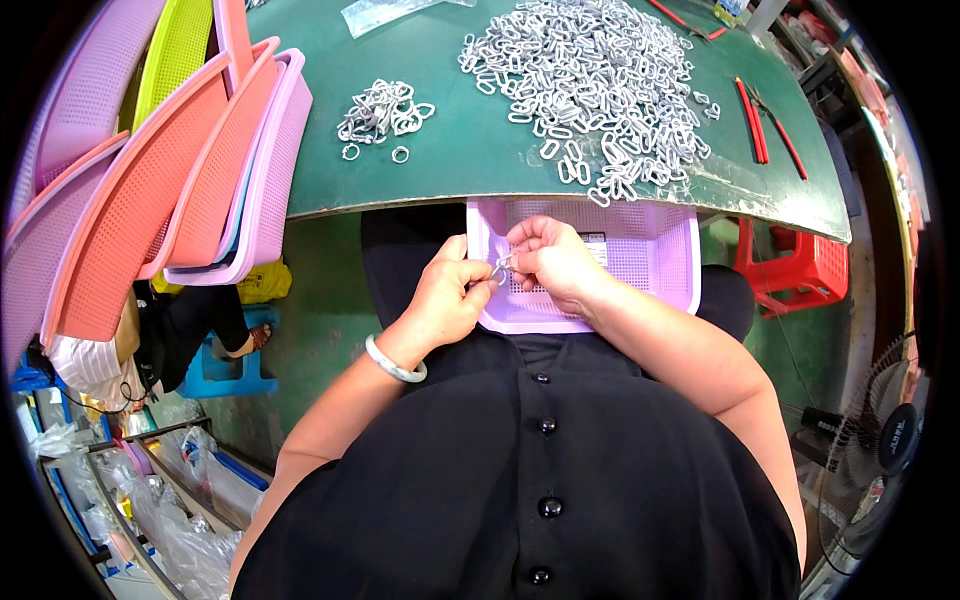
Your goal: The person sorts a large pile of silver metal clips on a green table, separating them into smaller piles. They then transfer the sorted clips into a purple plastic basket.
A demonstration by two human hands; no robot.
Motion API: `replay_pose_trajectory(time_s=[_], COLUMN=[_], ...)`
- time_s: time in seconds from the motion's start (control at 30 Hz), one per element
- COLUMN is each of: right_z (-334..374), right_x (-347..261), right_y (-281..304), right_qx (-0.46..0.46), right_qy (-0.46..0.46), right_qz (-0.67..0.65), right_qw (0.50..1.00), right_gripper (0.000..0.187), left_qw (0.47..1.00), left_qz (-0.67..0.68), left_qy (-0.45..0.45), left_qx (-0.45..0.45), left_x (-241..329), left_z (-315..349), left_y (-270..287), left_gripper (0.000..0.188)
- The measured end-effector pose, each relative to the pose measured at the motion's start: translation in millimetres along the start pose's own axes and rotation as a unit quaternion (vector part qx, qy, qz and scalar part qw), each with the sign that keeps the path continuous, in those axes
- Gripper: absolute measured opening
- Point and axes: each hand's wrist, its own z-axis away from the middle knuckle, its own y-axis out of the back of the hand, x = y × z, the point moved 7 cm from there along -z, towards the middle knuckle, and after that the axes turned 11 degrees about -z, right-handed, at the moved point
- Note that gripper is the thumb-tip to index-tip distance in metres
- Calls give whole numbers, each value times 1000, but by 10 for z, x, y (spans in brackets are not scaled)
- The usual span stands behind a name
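Above the lilac plastic basket (682, 262) on my lap, my two hands meet near its left side. My left hand (448, 292), with a pale bangle (395, 362) on the wrist, pinches a small metal ring (499, 271). The fingertips of my right hand (556, 262) close on the same small metal piece from the other side. Fingers cover part of it, so I cannot tell whether a second piece is joined to it. On the green table beyond lie a large heap of grey oval metal links (600, 85) and a smaller cluster of links and rings (384, 110).
Red-handled pliers (782, 135) lie at the table's right. Stacked plastic baskets (170, 170) crowd the left, beside a seated person (180, 335) and a blue stool (222, 368). A red stool (800, 268) and a fan (870, 430) stand at the right.
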Motion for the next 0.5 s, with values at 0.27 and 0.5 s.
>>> replay_pose_trajectory(time_s=[0.27, 0.5], right_z=[-67, -35], right_x=[-135, -373], right_y=[133, 297], right_qx=[40, -29], right_qy=[77, 119], right_qz=[9, 358], right_qw=[996, 926], right_gripper=[21, 23], left_qw=[999, 999], left_qz=[-10, 2], left_qy=[-27, 26], left_qx=[28, -23], left_x=[-46, -42], left_z=[60, 42], left_y=[-31, -33], left_gripper=[9, 9])
